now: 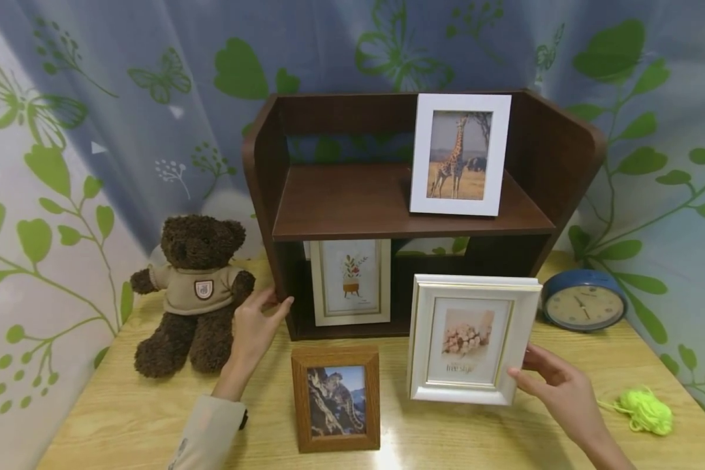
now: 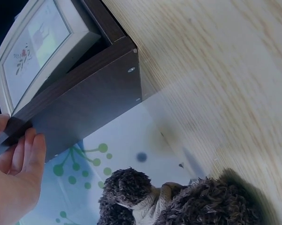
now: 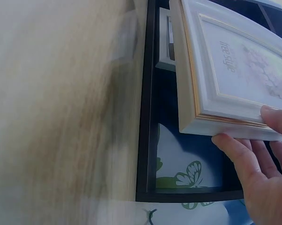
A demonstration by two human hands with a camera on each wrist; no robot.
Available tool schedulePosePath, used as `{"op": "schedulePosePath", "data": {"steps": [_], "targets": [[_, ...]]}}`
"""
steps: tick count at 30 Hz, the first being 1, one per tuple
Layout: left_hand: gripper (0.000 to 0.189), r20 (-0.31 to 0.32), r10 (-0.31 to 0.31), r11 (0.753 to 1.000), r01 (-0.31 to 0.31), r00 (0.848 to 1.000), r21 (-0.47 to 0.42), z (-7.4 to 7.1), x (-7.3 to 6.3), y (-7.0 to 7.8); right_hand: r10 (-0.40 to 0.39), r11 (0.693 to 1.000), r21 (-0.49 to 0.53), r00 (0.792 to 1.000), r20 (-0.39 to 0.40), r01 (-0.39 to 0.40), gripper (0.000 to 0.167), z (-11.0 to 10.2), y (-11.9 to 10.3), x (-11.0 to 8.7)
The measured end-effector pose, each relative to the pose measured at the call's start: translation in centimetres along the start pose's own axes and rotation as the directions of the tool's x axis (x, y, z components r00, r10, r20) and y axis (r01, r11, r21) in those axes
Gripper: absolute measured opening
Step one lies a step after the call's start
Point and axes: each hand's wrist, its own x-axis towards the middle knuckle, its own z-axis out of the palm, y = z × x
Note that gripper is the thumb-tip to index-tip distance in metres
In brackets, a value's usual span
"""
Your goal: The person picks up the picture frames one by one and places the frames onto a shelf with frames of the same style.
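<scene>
A dark brown two-tier shelf (image 1: 411, 225) stands on the table. My left hand (image 1: 258, 324) grips the front edge of its left side panel (image 2: 91, 93), thumb on one face and fingers on the other. In my right hand (image 1: 564, 391), thumb in front and fingers behind, is a white picture frame (image 1: 476, 339) with gold trim, held by its lower right edge before the lower tier. A cream frame (image 1: 352, 281) with a potted-plant print leans inside that tier at the left. On the upper tier, at the right, stands a white giraffe frame (image 1: 461, 155).
A brown wooden frame (image 1: 336, 399) with a leopard picture stands in front of the shelf. To the left sits a teddy bear (image 1: 196, 294) in a beige top. A blue round clock (image 1: 585, 300) and neon yarn (image 1: 646, 411) lie at the right, with patterned curtains (image 1: 335, 46) behind.
</scene>
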Motion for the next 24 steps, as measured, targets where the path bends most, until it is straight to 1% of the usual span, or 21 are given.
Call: {"op": "schedulePosePath", "data": {"steps": [5,8,9,12,16,22,23,24], "targets": [[0.026,-0.008,-0.001,1.0,0.001,1.0,0.001,-0.1,0.1,0.0,0.006,0.999,0.048,1.0,-0.012,-0.005,0.059,0.1,0.0,1.5],[0.027,-0.011,0.0,1.0,0.0,1.0,0.0,-0.1,0.1,0.0,0.011,0.994,0.104,1.0,-0.005,-0.01,0.06,0.2,-0.1,2.2],[0.027,-0.01,-0.001,1.0,0.001,1.0,0.0,-0.1,0.1,0.0,0.001,0.994,0.112,1.0,0.007,-0.002,0.059,0.2,-0.2,2.4],[0.029,-0.001,-0.008,1.0,0.008,1.0,-0.001,-0.1,0.0,0.0,-0.013,0.984,0.178,1.0,0.02,0.009,0.058,0.3,-0.2,3.0],[0.031,0.002,-0.024,1.0,0.024,1.0,0.003,-0.2,0.0,0.0,-0.024,0.981,0.192,0.999,0.023,0.019,0.058,0.5,-0.3,3.9],[0.027,-0.005,-0.013,1.0,0.013,1.0,-0.001,-0.1,0.1,-0.1,0.016,0.986,0.169,1.0,-0.022,-0.012,0.059,0.9,0.3,5.2],[0.027,-0.006,-0.009,1.0,0.009,1.0,-0.003,-0.1,0.1,-0.1,0.028,0.984,0.176,0.999,-0.036,-0.021,0.059,1.0,0.3,5.3],[0.026,-0.008,-0.007,1.0,0.007,1.0,-0.005,-0.1,0.1,-0.1,0.022,0.982,0.187,0.999,-0.033,-0.016,0.059,1.0,0.3,5.5]]}}
